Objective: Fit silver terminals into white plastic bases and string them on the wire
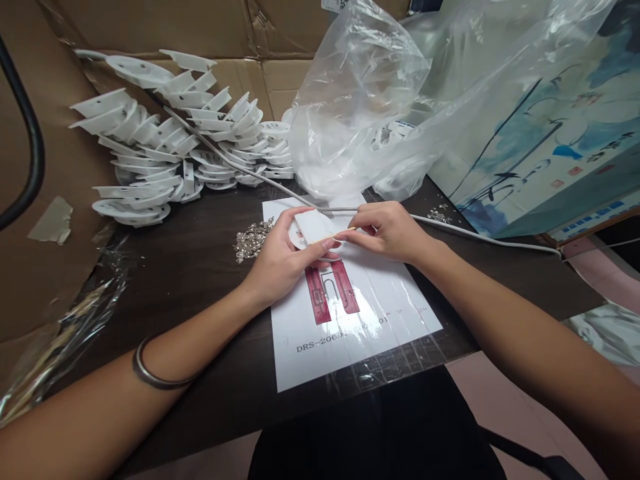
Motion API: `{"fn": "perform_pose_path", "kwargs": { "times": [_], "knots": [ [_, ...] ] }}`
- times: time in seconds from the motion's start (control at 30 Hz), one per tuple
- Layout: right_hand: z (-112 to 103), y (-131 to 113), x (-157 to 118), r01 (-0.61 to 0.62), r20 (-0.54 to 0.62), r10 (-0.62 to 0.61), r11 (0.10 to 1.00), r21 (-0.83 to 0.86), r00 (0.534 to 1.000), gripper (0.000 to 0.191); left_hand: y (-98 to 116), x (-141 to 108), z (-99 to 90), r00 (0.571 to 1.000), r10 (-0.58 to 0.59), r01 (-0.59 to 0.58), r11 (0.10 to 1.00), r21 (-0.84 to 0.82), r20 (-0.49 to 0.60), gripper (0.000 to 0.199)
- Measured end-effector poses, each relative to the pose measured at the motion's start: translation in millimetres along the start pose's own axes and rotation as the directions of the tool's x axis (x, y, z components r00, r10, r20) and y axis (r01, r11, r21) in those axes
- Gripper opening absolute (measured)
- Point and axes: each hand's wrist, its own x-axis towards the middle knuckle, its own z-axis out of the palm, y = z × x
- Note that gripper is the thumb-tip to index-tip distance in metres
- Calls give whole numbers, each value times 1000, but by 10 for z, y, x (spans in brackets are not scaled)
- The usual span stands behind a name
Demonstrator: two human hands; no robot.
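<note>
My left hand (277,263) is closed around a white plastic part (314,227), which has a flat rectangular face and a rounded plate behind it. At that part's near edge, the thumb and forefinger of my right hand (390,230) pinch a thin yellowish strip (346,233); its far end is partly hidden by my fingers. Both hands are above a white sheet (295,363) printed with a red and grey figure and lettering. Just left of my left hand lies a pile of small shiny metal pieces (250,240).
Stacks of white plastic parts (145,160) stand at the back left. A clear plastic bag (350,100) is behind my hands. A grey cable (225,159) crosses the dark table. On the right are a painted box (540,147) and more small metal pieces (440,214).
</note>
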Motion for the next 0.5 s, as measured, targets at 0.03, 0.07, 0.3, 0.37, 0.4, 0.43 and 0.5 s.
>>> {"fn": "perform_pose_path", "kwargs": {
  "times": [0.03, 0.07, 0.3, 0.37, 0.4, 0.43, 0.5],
  "knots": [
    [-1, -5, 0, -9, 8, 9, 1000, 2, 1000, 41, -1, 0, 0, 1000, 2, -2, 1000, -3, 2, 57],
    [-3, -11, 0, -20, 20, 20, 1000, 5, 1000, 41, -3, 0, 0, 1000, 3, -3, 1000, -5, 2, 56],
    [-32, -69, 7, -134, 125, 124, 989, 70, 984, 38, -14, 10, 3, 1000, 14, -13, 1000, 22, -13, 55],
    [-36, -81, 10, -164, 148, 148, 982, 99, 978, 36, -17, 15, 3, 1000, 10, -9, 1000, 19, -13, 54],
    [-37, -85, 11, -178, 159, 160, 978, 108, 974, 36, -19, 18, 3, 1000, 6, -6, 1000, 18, -14, 54],
    [-38, -90, 11, -192, 169, 171, 975, 113, 971, 37, -21, 20, 1, 1000, 4, -4, 1000, 16, -14, 54],
    [-40, -100, 13, -222, 193, 197, 968, 119, 961, 40, -27, 23, -2, 1000, 2, -2, 1000, 15, -14, 54]
  ]
}}
